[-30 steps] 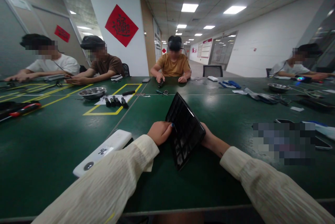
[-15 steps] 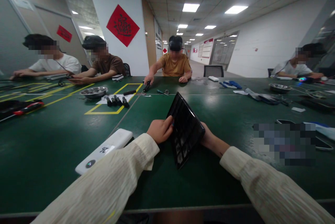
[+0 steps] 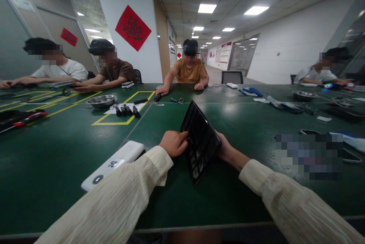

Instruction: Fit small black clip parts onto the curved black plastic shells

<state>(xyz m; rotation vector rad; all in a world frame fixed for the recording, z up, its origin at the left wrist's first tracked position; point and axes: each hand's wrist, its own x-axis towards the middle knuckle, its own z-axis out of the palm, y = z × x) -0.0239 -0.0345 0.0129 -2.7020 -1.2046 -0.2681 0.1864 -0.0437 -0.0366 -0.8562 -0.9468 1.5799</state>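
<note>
A black tablet (image 3: 202, 143) with a glossy, reflecting face stands tilted in front of me, above the green table. My right hand (image 3: 228, 147) grips its right edge, the fingers hidden behind it. At the opposite edge, my left hand (image 3: 174, 143) has its fingers bent and drawn together, the tips against the face of the tablet. Whether anything small sits between those fingertips is hidden. A white rounded block (image 3: 114, 166) marked 26, with a dark round spot, lies left of my left hand, partly behind my sleeve.
Several short black parts (image 3: 127, 110) lie on white paper beside a metal bowl (image 3: 102, 101). Across the green table (image 3: 242, 122), a person (image 3: 189, 69) reaches for a black tool (image 3: 157, 97). Other people sit left and right. Phones and a blurred-out patch lie at the right.
My left index finger has come down slightly on the tablet's face. The tablet stays almost still. The person opposite has lowered the black tool to the table.
</note>
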